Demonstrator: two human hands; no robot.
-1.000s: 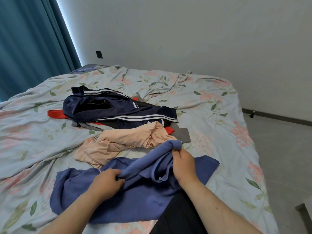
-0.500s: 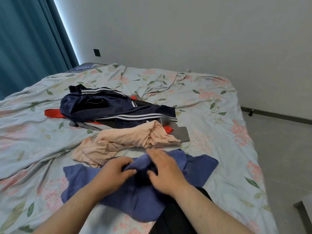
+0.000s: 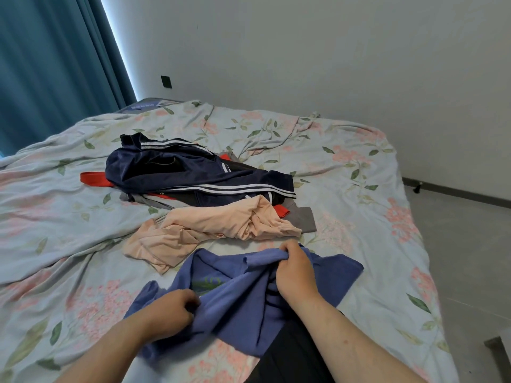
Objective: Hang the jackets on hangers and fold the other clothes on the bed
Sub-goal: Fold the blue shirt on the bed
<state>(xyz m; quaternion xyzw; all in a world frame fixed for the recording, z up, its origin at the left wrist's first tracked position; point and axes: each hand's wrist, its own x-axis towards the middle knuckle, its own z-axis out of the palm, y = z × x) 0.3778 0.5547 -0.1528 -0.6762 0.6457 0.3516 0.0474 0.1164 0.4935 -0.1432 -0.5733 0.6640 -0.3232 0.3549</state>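
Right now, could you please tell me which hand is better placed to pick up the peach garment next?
Probably the right hand: it grips the blue shirt close to the peach garment, while the left hand holds the shirt's nearer edge, farther away.

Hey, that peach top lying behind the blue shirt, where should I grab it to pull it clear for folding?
Likely the near-left corner of the peach top, coming from the left front: that end lies spread on the bedspread, free of the navy jacket, while its right end is bunched against the grey cloth.
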